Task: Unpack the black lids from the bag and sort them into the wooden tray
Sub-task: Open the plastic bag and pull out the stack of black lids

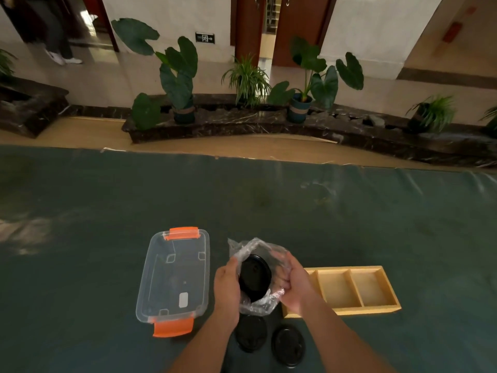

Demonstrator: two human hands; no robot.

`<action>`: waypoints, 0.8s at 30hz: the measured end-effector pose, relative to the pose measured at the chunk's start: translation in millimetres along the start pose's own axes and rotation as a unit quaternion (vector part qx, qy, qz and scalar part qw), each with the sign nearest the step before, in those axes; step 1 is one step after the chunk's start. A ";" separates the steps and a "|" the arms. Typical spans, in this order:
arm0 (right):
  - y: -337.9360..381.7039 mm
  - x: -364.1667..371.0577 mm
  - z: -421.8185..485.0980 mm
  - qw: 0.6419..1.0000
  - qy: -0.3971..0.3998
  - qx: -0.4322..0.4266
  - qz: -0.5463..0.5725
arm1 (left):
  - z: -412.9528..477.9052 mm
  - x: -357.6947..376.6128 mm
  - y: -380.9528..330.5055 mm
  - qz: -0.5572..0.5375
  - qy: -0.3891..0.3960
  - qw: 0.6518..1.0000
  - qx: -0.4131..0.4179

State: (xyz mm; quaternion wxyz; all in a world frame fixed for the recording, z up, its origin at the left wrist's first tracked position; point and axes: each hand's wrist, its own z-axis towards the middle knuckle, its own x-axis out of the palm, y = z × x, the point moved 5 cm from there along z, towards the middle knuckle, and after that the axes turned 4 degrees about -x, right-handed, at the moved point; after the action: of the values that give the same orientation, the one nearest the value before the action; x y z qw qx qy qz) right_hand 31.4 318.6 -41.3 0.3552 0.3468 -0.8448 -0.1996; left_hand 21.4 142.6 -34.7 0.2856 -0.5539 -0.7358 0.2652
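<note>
Holding the bag (pixel 257 245) left of the tray (pixel 345 310), left hand (pixel 227 288) and right hand (pixel 294 286) clutch its plastic; ease lids (pixel 254 278) out slowly.

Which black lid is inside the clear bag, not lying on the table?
The lid between the left hand and right hand, inside the crinkled bag. The other two lids lie bare on the green table, nearer the person.
</note>
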 end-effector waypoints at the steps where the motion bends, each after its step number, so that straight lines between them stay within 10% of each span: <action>1: -4.0 0.2 4.5 1.000 -0.004 0.000 -0.020 | 7.5 -2.3 2.2 0.021 -0.010 1.000 0.010; 6: -17.1 14.6 13.8 0.974 -0.049 0.007 -0.222 | 27.3 -22.1 6.0 0.130 -0.089 0.987 0.020; 9: 5.0 21.8 5.9 0.815 -0.143 -0.146 -0.543 | 42.0 -26.9 16.5 0.146 -0.094 0.985 0.000; 13: 26.8 74.5 -56.4 0.660 -0.077 -0.466 -0.585 | 8.6 -23.9 2.5 0.177 -0.106 0.977 0.047; 24: -9.3 117.3 18.9 0.421 0.095 -0.160 -0.888 | -39.8 -34.1 43.2 0.379 -0.075 0.881 0.272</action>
State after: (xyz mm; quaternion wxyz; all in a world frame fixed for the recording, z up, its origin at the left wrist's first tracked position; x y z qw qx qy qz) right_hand -37.8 228.6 -5.2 0.1082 0.8583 0.0182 -0.5012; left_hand 86.0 123.2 -41.9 0.2464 -0.6694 -0.3879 0.5837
